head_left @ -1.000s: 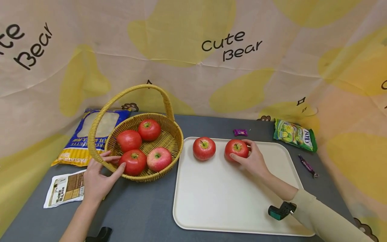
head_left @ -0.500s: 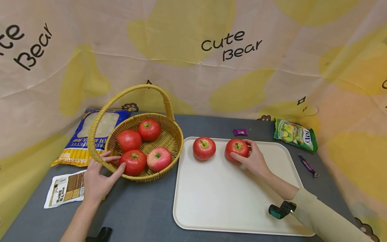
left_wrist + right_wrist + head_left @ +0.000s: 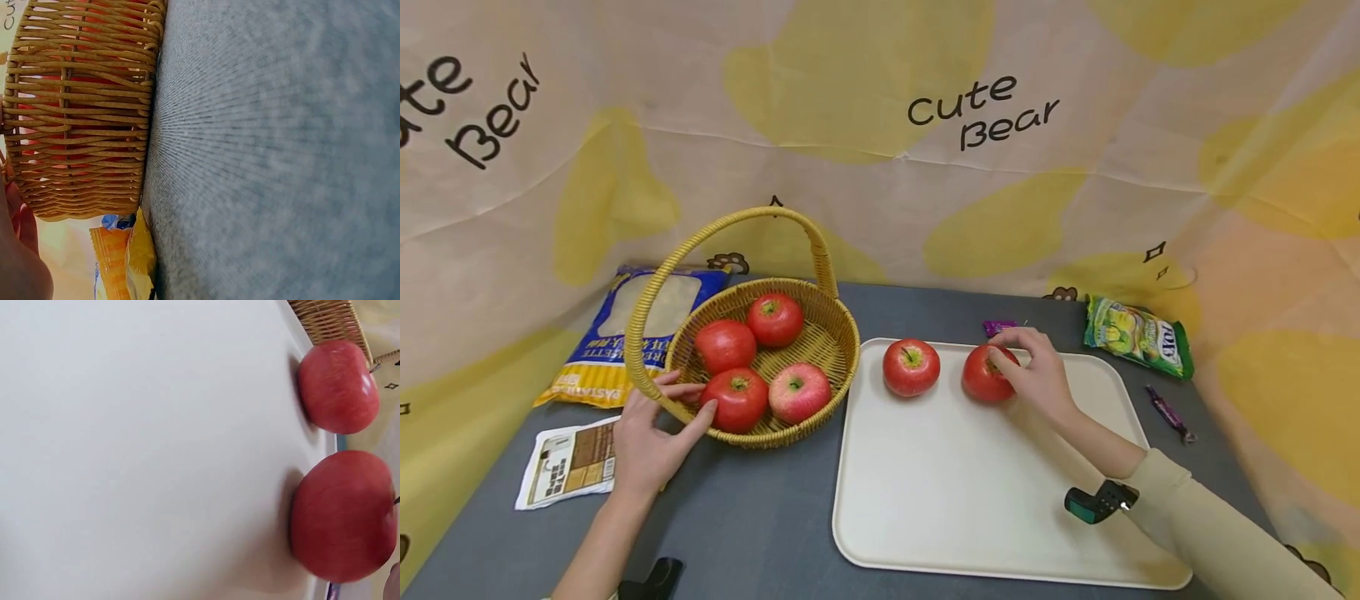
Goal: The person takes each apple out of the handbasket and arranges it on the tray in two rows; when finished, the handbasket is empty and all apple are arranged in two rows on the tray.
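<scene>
My left hand [image 3: 651, 446] holds the near left rim of a yellow wicker basket [image 3: 842, 367], by the foot of its arched handle; in the left wrist view its fingers meet the basket's woven side [image 3: 81, 125]. Several red apples lie inside, one of them pinker [image 3: 800, 392]. On the white tray [image 3: 970, 500] two red apples sit side by side near the far edge. My right hand [image 3: 1041, 375] is over the upper right of the right-hand apple [image 3: 985, 377], its fingers loosely bent. In the right wrist view that apple [image 3: 342, 515] rests on the tray.
Behind the basket leans a blue and yellow pasta bag [image 3: 595, 367]; a white and brown packet [image 3: 568, 462] lies in front of it. A purple wrapped candy [image 3: 997, 327], a green candy bag [image 3: 1138, 336] and a dark purple wrapped stick [image 3: 1170, 414] lie beyond the tray.
My right hand has risen from the right-hand apple's side to above its top, easing its hold. The apple stays on the tray. The left hand keeps its place; the head view shifts slightly.
</scene>
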A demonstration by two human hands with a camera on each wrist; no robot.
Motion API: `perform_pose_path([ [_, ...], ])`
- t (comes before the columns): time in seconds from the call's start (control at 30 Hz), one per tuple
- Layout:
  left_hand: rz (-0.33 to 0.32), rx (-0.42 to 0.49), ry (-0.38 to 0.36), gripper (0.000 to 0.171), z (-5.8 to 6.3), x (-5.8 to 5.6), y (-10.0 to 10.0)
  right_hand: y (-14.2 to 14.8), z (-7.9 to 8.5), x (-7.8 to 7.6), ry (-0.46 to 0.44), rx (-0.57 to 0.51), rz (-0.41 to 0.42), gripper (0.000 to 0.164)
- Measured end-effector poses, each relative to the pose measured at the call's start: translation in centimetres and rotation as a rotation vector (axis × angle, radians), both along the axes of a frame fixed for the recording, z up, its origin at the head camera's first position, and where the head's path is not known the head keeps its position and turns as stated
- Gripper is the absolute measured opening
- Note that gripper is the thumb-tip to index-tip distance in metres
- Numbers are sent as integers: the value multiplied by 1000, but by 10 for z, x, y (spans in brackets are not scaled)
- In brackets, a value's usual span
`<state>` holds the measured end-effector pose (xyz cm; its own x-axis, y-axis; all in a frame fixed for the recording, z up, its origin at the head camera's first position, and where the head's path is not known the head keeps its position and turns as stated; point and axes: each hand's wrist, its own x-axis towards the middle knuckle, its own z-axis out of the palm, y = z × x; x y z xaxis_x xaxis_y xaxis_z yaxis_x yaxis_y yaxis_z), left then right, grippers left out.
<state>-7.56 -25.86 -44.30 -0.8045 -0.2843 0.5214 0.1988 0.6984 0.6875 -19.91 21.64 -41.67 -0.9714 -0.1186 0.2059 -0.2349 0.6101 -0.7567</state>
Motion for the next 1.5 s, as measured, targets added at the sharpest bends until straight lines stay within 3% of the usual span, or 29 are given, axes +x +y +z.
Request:
perform_pose_path([
  [0.13, 3, -6, 2, 27, 0, -1, 0, -20, 18, -7, 75, -49, 108, 11],
  [0.3, 0, 5, 1, 27, 0, 0, 1, -61, 34, -18, 0, -119, 362, 11],
  [0.4, 3, 6, -6, 27, 0, 0, 1, -90, 42, -22, -67, -109, 538, 15],
  [0.57, 6, -1, -10, 28, -2, -1, -1, -140, 50, -26, -136, -6, 827, 26],
  [0.73, 1, -13, -6, 28, -3, -2, -2, -185, 50, -33, -152, 211, 993, 41],
  [0.9, -5, -24, -15, 29, -2, -2, -2, -216, 44, -37, -184, 441, 1088, 61],
  [1.07, -9, -23, -15, 28, 0, -1, -3, -232, 40, -35, -233, 532, 1131, 76],
  [1.27, -15, -24, -17, 28, 1, -1, -3, -235, 37, -33, -241, 543, 1114, 71],
  [1.5, -15, -22, -29, 29, 0, 0, -4, -229, 33, -28, -143, 445, 1060, 69],
])
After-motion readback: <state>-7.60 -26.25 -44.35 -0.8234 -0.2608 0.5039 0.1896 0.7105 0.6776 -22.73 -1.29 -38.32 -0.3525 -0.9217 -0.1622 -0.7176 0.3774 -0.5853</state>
